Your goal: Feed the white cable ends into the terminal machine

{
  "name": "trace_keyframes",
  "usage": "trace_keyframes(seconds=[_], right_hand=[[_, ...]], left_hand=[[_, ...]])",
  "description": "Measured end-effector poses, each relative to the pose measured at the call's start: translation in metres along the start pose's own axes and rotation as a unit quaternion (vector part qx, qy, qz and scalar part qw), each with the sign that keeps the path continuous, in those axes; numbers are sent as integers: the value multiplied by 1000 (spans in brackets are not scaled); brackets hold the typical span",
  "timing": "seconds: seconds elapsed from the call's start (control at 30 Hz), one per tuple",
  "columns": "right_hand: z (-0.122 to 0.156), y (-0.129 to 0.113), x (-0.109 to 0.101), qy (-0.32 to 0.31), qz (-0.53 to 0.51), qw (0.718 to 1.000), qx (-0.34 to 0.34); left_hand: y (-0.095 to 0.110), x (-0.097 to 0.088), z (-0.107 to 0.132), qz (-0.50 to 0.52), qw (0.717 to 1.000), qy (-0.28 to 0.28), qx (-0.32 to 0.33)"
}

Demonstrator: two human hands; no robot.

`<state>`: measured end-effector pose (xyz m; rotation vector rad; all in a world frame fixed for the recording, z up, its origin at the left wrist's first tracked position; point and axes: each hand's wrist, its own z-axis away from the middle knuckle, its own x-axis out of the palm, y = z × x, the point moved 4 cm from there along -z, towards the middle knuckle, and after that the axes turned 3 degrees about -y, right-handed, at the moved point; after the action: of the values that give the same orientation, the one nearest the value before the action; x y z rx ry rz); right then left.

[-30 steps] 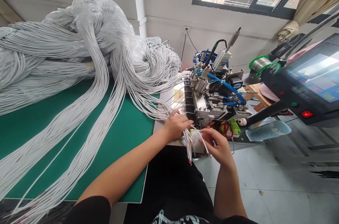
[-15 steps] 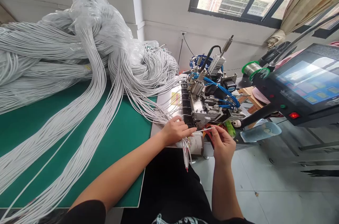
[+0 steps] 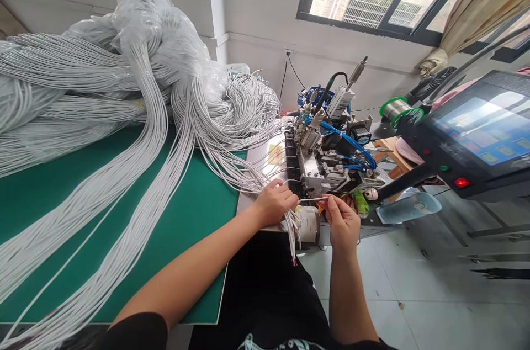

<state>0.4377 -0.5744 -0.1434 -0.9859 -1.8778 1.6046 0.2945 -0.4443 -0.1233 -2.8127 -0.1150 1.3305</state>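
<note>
My left hand (image 3: 274,202) is closed round a small bunch of white wires (image 3: 293,234) whose red-tipped ends hang down over the table's edge. My right hand (image 3: 340,219) pinches the end of a single white wire (image 3: 311,199) and holds it level, right at the front of the small soldering machine (image 3: 327,159). That wire stretches from my left hand's fingers to my right. Both hands are beside the machine's black wire fixture (image 3: 292,165), where several wires lie in slots.
A huge heap of white wire bundles (image 3: 124,85), partly in clear plastic, covers the green mat (image 3: 194,212). A touch-screen control box (image 3: 476,134) on an arm stands at right, with a solder spool (image 3: 399,107) behind. Tiled floor lies below at right.
My right hand rose from below the table edge and drew one wire out of the bunch, stretching it level at the machine's front. My left hand stayed in place, gripping the bunch.
</note>
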Motion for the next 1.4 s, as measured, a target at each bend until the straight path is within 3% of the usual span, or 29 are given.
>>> trace_keyframes(seconds=[0.1, 0.2, 0.3, 0.53, 0.8, 1.1, 1.4], right_hand=[[-6, 3, 3, -26, -81, 995, 41], [-12, 5, 4, -62, -79, 993, 65], [-17, 7, 0, -63, -23, 995, 72], [-22, 8, -1, -53, 179, 982, 8], [-25, 7, 9, -71, 220, 972, -36], [-36, 19, 18, -131, 169, 977, -19], [-33, 22, 16, -119, 159, 980, 2]], left_hand=[[-1, 1, 0, -2, 1000, -22, -10], [-1, 2, 0, -5, 999, -38, -7], [-1, 2, 1, -10, 999, -48, -7], [-1, 1, 0, -3, 998, -69, -15], [-2, 3, 1, 2, 997, -60, -44], [-4, 3, 1, -6, 996, -64, -64], [-4, 2, 1, -8, 995, -75, -67]])
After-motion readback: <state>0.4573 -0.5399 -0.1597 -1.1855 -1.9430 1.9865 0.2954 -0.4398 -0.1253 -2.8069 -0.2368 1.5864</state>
